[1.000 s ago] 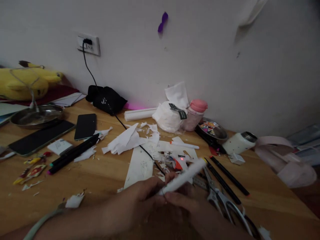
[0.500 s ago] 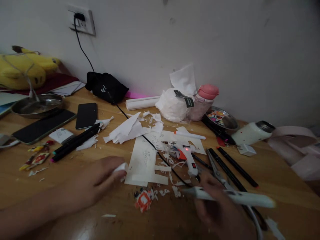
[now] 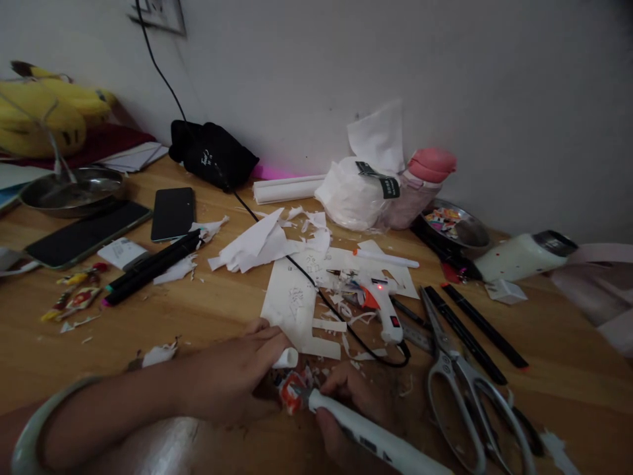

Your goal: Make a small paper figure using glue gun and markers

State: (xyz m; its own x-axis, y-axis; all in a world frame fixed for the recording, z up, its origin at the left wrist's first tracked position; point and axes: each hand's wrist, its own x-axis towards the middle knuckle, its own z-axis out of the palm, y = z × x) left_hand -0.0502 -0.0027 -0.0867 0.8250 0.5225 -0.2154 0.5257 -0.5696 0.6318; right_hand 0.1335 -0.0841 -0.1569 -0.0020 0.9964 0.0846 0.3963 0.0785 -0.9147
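Note:
My right hand (image 3: pixel 346 412) grips a white marker (image 3: pixel 376 441) whose tip rests on a small orange and white paper piece (image 3: pixel 291 389) on the wooden table (image 3: pixel 208 310). My left hand (image 3: pixel 232 373) lies just left of that piece with the white marker cap (image 3: pixel 287 358) pinched at its fingertips. A pale bangle (image 3: pixel 34 429) circles my left wrist. A white hot glue gun (image 3: pixel 383 307) with a red light lies just beyond, its black cord (image 3: pixel 316 293) trailing toward the wall.
Scissors (image 3: pixel 467 389) and black pens (image 3: pixel 469 323) lie at the right. White paper sheets and scraps (image 3: pixel 297 297) cover the middle. Two phones (image 3: pixel 171 212), black markers (image 3: pixel 148 269), a steel bowl (image 3: pixel 69 191), a tissue bag (image 3: pixel 353 194), a pink-capped bottle (image 3: pixel 420 185) stand farther back.
The cap has come off the marker and stayed in my left hand. My hands parted, then came back together, and the marker tip now touches the orange paper piece. The view tilted down.

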